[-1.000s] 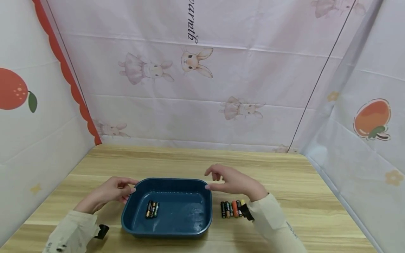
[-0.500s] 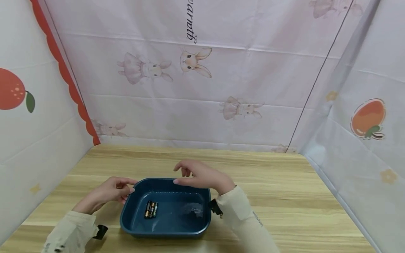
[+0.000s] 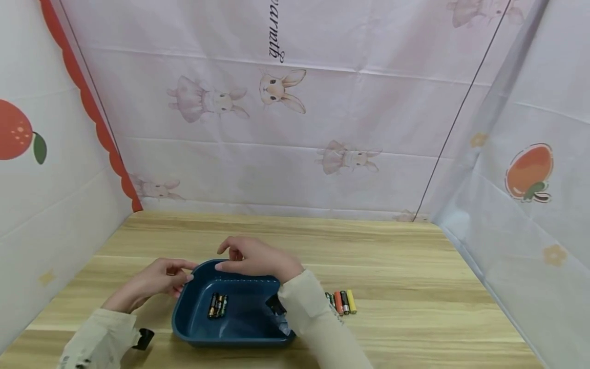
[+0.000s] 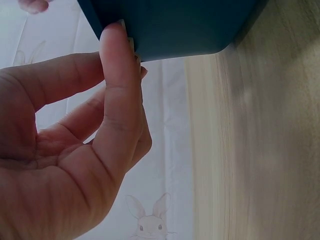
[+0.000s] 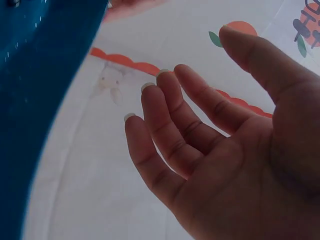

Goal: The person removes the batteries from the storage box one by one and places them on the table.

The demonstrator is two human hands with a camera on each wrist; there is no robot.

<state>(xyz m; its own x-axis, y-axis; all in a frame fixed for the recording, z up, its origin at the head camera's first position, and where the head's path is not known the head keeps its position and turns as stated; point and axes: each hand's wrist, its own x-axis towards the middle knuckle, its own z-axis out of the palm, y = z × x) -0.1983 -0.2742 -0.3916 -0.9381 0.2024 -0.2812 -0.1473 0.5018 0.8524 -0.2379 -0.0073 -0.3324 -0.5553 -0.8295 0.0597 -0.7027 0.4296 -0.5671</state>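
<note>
A dark blue plastic tub (image 3: 239, 341) stands on the table in the head view. My left hand (image 3: 159, 279) holds its left rim near the far corner, and in the left wrist view that hand's fingers (image 4: 117, 95) touch the tub's outer wall. Over the tub's far side hovers my right hand (image 3: 255, 258), with nothing in it and its fingers loosely bent. Inside, towards the left, lies a small row of batteries (image 3: 217, 306). More batteries (image 3: 341, 302), with red and yellow ones among them, lie right of the tub, partly hidden behind the right sleeve.
The wood-patterned table (image 3: 392, 256) is bounded by a pale rabbit-print cloth (image 3: 276, 174) at the back and white fruit-print cloths at both sides. Black straps (image 3: 144, 338) hang at the cuffs. The right forearm crosses the tub's right end.
My right hand has moved left from beside the tub's right rim to above its far left part. The left hand keeps its place, and the batteries lie as before.
</note>
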